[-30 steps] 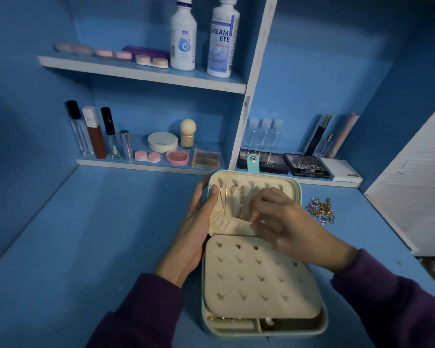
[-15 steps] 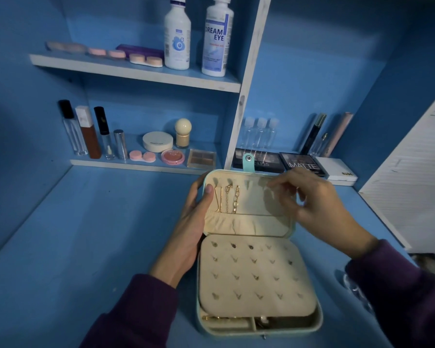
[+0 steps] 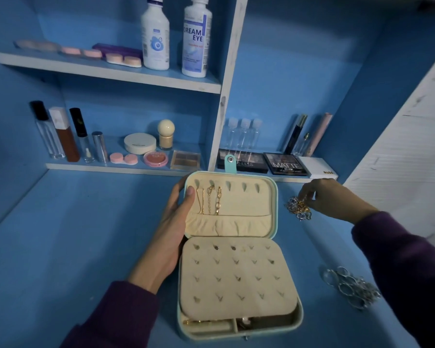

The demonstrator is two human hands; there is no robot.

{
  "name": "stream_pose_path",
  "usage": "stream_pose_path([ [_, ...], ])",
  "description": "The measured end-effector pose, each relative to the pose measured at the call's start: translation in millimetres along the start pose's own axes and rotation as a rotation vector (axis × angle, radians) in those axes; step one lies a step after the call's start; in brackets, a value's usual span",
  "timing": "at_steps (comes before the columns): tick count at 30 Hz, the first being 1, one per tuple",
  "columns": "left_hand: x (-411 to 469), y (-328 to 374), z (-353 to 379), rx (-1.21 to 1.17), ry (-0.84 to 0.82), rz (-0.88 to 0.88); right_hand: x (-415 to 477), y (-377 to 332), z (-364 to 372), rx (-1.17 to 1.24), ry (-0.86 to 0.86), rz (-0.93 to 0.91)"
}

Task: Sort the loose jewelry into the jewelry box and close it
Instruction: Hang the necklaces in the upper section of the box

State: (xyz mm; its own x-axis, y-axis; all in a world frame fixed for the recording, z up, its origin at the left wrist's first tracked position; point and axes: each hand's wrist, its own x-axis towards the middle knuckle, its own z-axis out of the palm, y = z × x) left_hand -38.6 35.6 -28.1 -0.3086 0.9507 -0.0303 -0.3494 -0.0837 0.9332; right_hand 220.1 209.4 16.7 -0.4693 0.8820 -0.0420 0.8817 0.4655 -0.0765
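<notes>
Head view: gripped lid edge of open jewelry box (image 3: 276, 212) with left hand (image 3: 171, 229), thumb on lining, other fingers curled behind. Pinched chain tangle (image 3: 298, 209) on desk (image 3: 85, 247) with right hand (image 3: 333, 199) fingers (image 3: 309, 195), just right of lid. Noted gold chains (image 3: 212, 200) hung beside left thumb; found loose rings (image 3: 349, 288) well apart from right fingers, by right sleeve.

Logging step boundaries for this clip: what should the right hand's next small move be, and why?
Probably pinch one chain out of the tangle and lift it toward the free hooks in the lid. The right hand is at that pile, the left hand holds the jewelry box lid open, and the hooks at its right are bare.
</notes>
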Motion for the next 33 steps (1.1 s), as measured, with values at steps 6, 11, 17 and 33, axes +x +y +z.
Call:
stream_pose_path([
  [6,-0.5,0.2,0.3,0.01,0.009,0.0,1.7,3.1,9.7,-0.147,-0.008,0.024],
  [11,-0.8,0.6,0.2,0.012,0.003,-0.004,3.6,3.4,15.1,-0.165,-0.01,0.051],
  [17,-0.4,1.2,0.5,0.012,0.005,-0.014,-1.0,2.6,16.6,-0.184,0.022,0.056],
  [33,-0.9,1.8,1.5,0.011,0.021,-0.017,-12.7,0.6,-12.8,0.416,0.301,0.112],
])
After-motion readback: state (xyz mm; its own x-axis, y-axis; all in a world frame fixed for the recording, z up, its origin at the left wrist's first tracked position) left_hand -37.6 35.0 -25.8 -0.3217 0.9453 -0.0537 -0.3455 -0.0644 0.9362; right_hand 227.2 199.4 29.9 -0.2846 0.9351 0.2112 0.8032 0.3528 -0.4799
